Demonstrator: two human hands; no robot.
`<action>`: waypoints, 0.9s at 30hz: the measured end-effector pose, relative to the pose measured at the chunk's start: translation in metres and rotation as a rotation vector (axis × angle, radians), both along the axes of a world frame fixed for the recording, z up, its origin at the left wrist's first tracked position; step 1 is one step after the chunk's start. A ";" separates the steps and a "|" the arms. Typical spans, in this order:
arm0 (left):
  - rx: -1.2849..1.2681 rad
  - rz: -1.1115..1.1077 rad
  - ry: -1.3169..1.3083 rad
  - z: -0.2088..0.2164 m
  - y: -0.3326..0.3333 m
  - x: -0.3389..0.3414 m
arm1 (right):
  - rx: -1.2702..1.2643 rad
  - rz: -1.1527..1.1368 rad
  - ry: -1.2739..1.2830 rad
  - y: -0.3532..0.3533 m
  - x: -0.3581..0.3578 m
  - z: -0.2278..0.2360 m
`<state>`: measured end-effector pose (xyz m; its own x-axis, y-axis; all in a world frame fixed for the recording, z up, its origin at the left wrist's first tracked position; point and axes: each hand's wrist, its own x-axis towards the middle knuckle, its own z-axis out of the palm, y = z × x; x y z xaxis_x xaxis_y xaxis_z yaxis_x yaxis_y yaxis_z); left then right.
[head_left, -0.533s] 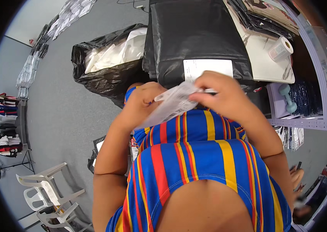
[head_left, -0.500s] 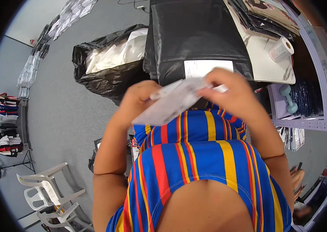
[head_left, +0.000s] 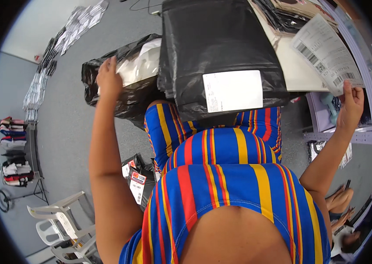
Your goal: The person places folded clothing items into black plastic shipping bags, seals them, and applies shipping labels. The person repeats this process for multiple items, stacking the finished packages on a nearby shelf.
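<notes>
My right hand is raised at the right, its thumb and fingers pinching the lower edge of a printed shipping label. The label hangs above the corner of the white table. Over a black garbage bag at the left is my left hand, fingers stretched and loosely apart, with nothing seen in it. White paper scraps fill the bag's mouth. Between my hands, in front of my lap, lies a stack of black plastic mailers. The top mailer carries a white label near its close edge.
Black packages with labels lie on the floor by my left side. White plastic chairs and a clothes rack stand at the left. A lilac shelf holds a dumbbell at the right. Another person sits at lower right.
My hands have parted from the paper held in front of me. The right hand has carried the label out to the right; the left has let go and moved over the garbage bag.
</notes>
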<state>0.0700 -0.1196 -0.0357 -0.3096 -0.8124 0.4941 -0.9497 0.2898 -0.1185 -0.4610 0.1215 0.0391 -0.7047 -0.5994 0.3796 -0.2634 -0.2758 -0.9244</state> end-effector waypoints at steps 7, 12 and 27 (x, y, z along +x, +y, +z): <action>0.215 -0.892 -0.005 -0.035 0.168 -0.189 | -0.095 0.054 -0.089 -0.006 0.011 0.000; 0.189 -0.824 -0.019 -0.042 0.158 -0.201 | -0.192 0.121 -0.086 -0.011 0.025 0.005; 0.896 -0.726 0.154 0.100 0.146 -0.184 | -0.422 0.177 -0.186 -0.008 0.006 0.033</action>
<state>-0.1136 0.0269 0.0643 -0.8324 -0.5460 -0.0947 -0.5123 0.6931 0.5072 -0.4553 0.1137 0.0720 -0.6847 -0.5371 0.4927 -0.0203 -0.6617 -0.7495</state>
